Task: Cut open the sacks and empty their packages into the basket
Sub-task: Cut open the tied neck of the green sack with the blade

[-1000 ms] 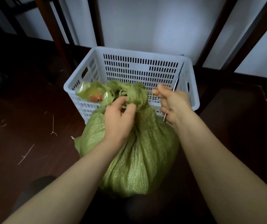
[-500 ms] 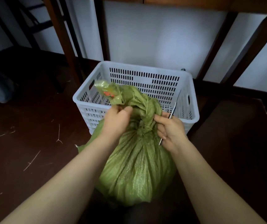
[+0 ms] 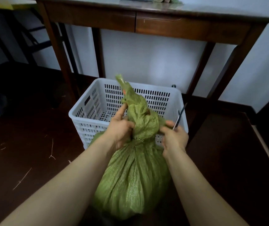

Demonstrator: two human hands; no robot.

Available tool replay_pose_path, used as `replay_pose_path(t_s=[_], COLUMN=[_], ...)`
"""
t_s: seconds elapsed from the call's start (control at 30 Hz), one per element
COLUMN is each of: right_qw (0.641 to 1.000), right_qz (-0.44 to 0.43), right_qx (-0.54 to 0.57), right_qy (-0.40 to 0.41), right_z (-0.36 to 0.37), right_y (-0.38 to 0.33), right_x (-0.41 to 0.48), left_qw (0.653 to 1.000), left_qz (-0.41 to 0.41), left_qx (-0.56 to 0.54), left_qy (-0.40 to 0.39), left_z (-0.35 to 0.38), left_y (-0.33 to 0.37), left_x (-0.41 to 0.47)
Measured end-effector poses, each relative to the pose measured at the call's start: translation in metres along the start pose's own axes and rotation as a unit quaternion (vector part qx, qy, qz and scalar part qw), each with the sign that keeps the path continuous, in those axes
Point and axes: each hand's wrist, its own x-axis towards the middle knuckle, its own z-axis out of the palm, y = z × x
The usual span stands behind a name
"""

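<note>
Floor [image 3: 24, 144], left side: dark, with a few loose straw bits. Left forearm came in from bottom left, angled up and to the right. Left hand [image 3: 122, 128] had a closed grip on the left side of the sack [image 3: 135, 176], at the tied neck: fingers curled into the bunched cloth, index finger stretched up along the neck.

Sack: green woven, full, knotted at the top. It stood upright on the floor between the two forearms, just in front of the basket [image 3: 89, 126]. Its loose tail stuck up over the basket's near rim. Basket: white slotted plastic, on the floor behind the sack, perforated bottom showing. Behind it was a dark wooden tabletop [image 3: 163, 8] on legs, against a pale wall.

Right forearm came in from bottom right. Right hand [image 3: 174, 137] was at the right side of the knot, thumb and fingertips touching the cloth, with its grip closed on a thin metal blade [image 3: 180, 115]. The blade pointed up and away, past the basket's right wall. Could not tell if it was a knife or scissors.

Count: two hands, one sack, one basket, one blade.
</note>
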Motion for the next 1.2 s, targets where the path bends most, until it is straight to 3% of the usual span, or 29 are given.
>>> replay_pose_path(t_s=[0.1, 0.2, 0.27, 0.47, 0.6, 0.87, 1.03, 1.2], right_qw=[1.0, 0.987, 0.981, 0.982, 0.982, 0.994, 0.997, 0.995], right_qz=[0.015, 0.055, 0.057, -0.053, -0.069, -0.007, -0.037, 0.003], right_qx=[-0.024, -0.066, -0.081, -0.162, -0.168, -0.101, -0.04, -0.029], right_qy=[-0.007, -0.132, -0.168, -0.084, -0.047, -0.045, -0.061, -0.096], right_z=[-0.008, -0.007, -0.002, 0.002, -0.02, -0.024, -0.008, -0.004], right_y=[0.005, 0.009, 0.017, 0.026, 0.023, -0.011, -0.04, -0.03], right_x=[-0.006, -0.014, -0.015, 0.002, 0.013, 0.019, 0.022, 0.026], left_qw=[1.0, 0.999, 0.999, 0.989, 0.972, 0.97, 0.969, 0.979], left_qz=[0.001, 0.014, 0.007, 0.009, 0.001, 0.044, 0.069, 0.014], left_qx=[-0.005, -0.011, -0.002, 0.025, 0.045, 0.071, 0.023, -0.02], left_qy=[0.017, 0.04, 0.052, 0.146, 0.229, 0.23, 0.238, 0.204], left_z=[-0.003, -0.004, -0.004, -0.015, -0.04, -0.05, -0.047, -0.037], left_y=[-0.002, -0.003, -0.007, -0.003, -0.001, 0.023, 0.048, 0.047], left_x=[0.004, 0.005, 0.005, 0.01, 0.01, 0.019, 0.02, 0.022])
